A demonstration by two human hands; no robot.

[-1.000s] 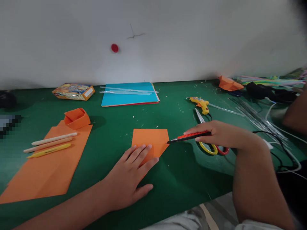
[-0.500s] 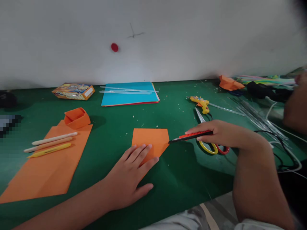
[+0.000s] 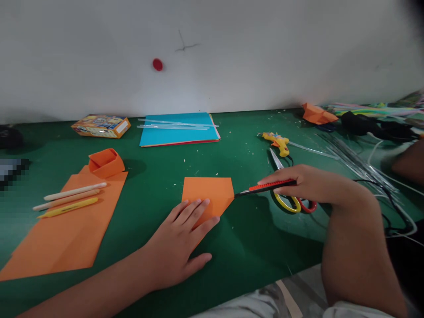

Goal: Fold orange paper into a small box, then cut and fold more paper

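Observation:
Under the spread fingers of my left hand (image 3: 185, 238), a folded piece of orange paper (image 3: 208, 190) lies flat on the green table (image 3: 159, 176). Its lower right side runs at a slant. My right hand (image 3: 298, 181) grips a red and black utility knife (image 3: 271, 185), held low with its tip pointing left at the paper's right corner. Whether the tip touches the paper I cannot tell. Partly beneath my right hand lie scissors (image 3: 286, 203) with yellow and red handles, blades pointing away from me.
At left, three sticklike tools (image 3: 71, 198) and a folded orange paper shape (image 3: 106, 163) rest on orange sheets (image 3: 73, 238). Behind are a small box (image 3: 101, 126) and blue paper (image 3: 179, 137). A yellow glue gun (image 3: 278, 142), clear sticks (image 3: 361, 163) and cables stand right, near another person's arm (image 3: 410, 161).
My right hand and the knife have shifted slightly to the right. My left hand and the paper have stayed put. The other person's arm at right has moved lower.

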